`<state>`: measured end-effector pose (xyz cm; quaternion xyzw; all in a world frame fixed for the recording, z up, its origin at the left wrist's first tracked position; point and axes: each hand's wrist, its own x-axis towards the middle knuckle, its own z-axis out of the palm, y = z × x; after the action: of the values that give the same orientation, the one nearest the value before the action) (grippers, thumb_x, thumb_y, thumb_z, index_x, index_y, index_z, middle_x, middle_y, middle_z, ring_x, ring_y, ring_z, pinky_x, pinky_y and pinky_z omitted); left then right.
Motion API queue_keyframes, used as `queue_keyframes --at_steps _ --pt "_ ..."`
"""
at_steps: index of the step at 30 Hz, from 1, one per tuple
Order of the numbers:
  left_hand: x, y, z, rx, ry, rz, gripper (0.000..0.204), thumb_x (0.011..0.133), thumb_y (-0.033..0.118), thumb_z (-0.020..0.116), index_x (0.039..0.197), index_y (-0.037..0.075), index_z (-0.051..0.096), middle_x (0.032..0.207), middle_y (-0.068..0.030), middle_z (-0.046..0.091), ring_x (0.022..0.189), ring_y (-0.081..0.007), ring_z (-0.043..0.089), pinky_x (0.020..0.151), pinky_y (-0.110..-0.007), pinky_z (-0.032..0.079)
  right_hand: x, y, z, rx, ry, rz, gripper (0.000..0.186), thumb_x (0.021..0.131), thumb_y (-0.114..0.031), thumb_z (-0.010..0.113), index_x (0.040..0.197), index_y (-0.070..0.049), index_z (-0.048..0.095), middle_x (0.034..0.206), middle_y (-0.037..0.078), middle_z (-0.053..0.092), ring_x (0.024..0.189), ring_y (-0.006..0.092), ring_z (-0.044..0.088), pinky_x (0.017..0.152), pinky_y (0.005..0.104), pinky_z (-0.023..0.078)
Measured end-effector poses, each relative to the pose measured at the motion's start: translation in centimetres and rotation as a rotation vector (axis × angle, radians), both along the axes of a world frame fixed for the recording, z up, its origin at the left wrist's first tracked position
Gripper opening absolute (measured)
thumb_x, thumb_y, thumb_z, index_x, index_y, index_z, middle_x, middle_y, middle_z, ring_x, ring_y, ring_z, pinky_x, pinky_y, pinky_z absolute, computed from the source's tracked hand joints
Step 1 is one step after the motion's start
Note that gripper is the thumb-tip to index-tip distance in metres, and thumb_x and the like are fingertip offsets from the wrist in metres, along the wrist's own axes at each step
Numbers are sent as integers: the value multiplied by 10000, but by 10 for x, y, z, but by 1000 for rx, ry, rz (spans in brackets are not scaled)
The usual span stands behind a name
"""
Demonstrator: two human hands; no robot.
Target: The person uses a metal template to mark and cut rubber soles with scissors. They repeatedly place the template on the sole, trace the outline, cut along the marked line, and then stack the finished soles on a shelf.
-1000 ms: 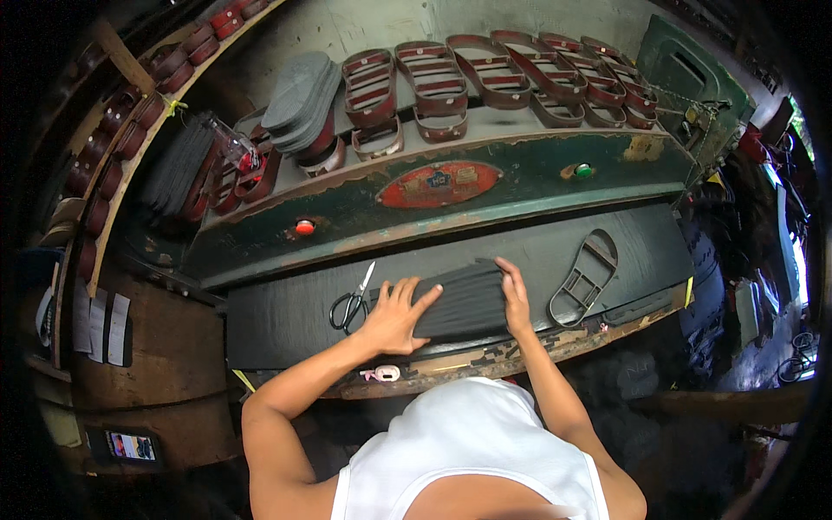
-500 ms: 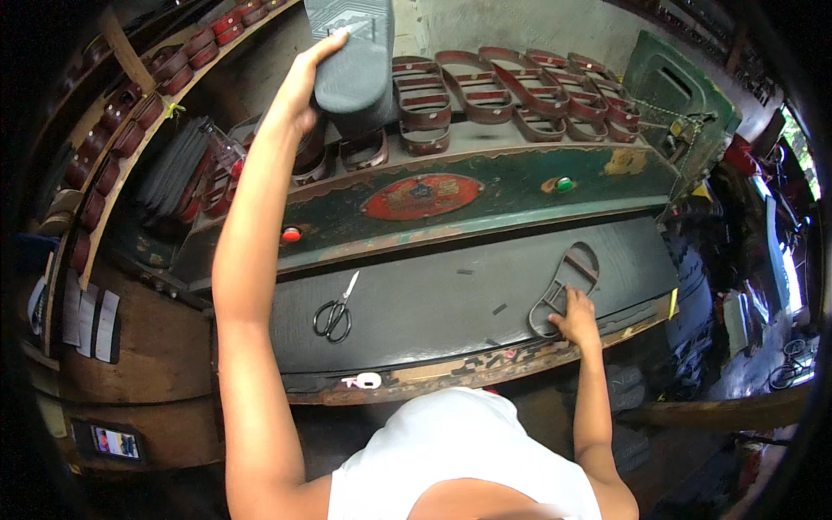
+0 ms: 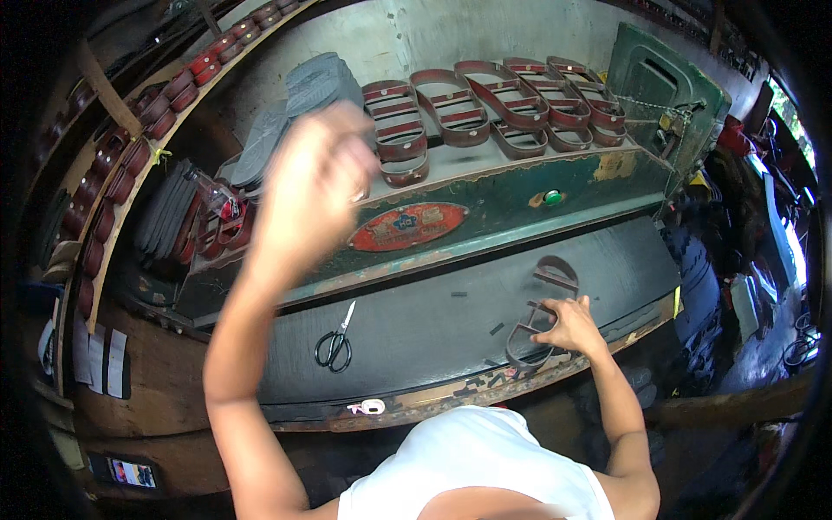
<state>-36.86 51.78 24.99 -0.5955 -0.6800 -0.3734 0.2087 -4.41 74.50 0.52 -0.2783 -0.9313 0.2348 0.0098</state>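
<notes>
Landmark: the green machine (image 3: 503, 204). Table (image 3: 416, 338) with a black covering, directly in front of the machine. Shelf (image 3: 122, 225) to the machine's left, loaded with red hoop-like pieces.

Along the machine's top we note a group of red frames (image 3: 468, 136); crossbars divide them into compartments, and we see no material in these. A stack of grey soles (image 3: 321, 82) sits toward the machine's top left.

Left hand (image 3: 316, 173): raised in front of the machine's left half, near the soles. Motion blur; we cannot tell whether its fingers hold anything. Right hand (image 3: 574, 328): over the table, in front of the machine's right half, fingers grasping the dark sole-shaped frame (image 3: 555, 281) near its narrow waist. Flat or slightly lifted, we cannot tell.

Our judgement on handling: grip the waist and crossbars firmly, keep fingertips off the rim that may be sharp, and keep the frame level so neither end drags.

Clear bottle (image 3: 212, 192) beside the machine's left end; contents not readable. Scissors (image 3: 336, 336) lie before the machine's left half; small dark scraps (image 3: 497, 329) lie before its right.
</notes>
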Motion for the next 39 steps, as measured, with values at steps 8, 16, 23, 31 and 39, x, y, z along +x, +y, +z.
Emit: queue_keyframes --at_steps 8,16,23,31,39 --pt "146 -19 -92 -735 -265 -325 480 830 304 830 1179 54 617 1104 -144 598 984 -343 621 858 -442 519 -69 -20 112 -372 -63 264 728 683 -584 831 1154 -39 729 838 119 730 843 314 728 892 424 522" --pt "146 -45 -50 -366 -498 -321 318 736 227 896 897 37 698 810 -86 605 714 -277 585 639 -376 474 -101 -7 205 -204 -28 644 652 861 -588 716 1208 -36 686 868 161 697 866 323 677 904 453 495" --pt "143 -38 -23 -57 -374 -161 383 593 313 965 795 104 715 712 -9 609 608 -171 539 562 -309 377 -256 137 231 482 448 534 425 911 -378 745 1186 -60 677 1099 168 695 1034 316 665 900 446 522" --pt "134 4 -8 -41 -379 -19 413 524 268 964 757 54 697 677 -29 593 634 -182 545 578 -307 416 -369 146 194 724 -346 618 570 748 -339 870 1209 -52 698 1164 198 725 1100 372 690 937 464 553" --pt "121 43 -14 -113 -364 -25 350 622 160 919 815 2 674 736 -66 590 673 -200 549 610 -314 440 -392 167 230 697 -300 814 484 727 -441 877 1031 -81 768 905 118 770 844 302 724 758 454 570"
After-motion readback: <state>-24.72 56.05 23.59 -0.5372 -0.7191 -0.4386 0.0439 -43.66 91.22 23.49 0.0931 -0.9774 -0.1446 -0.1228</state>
